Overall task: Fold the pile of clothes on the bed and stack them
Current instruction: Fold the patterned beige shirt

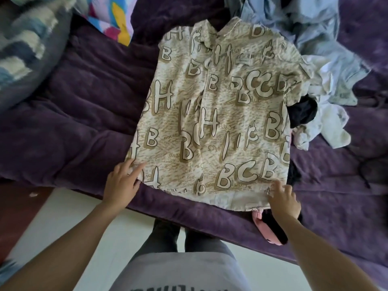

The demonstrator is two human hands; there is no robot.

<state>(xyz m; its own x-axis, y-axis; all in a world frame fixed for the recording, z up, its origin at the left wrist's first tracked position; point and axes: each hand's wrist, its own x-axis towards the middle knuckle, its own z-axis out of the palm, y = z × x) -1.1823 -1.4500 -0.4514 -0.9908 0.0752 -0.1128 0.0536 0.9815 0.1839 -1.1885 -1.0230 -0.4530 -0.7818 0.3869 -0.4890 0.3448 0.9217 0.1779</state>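
Observation:
A beige short-sleeved shirt with big printed letters (218, 114) lies spread flat on the purple bedspread (84, 106), collar far from me and hem near the bed's edge. My left hand (121, 183) rests flat on the hem's left corner, fingers apart. My right hand (283, 198) presses on the hem's right corner with fingers spread. A heap of unfolded clothes (310, 51), pale blue, white and black, sits to the right of the shirt and partly under its right side.
A pink and black garment (266, 227) pokes out from under the shirt's hem at the bed's edge. A striped grey-blue pillow (27, 49) and a bright multicoloured cloth (113, 19) lie at the far left. Pale floor (69, 223) lies below the bed's edge.

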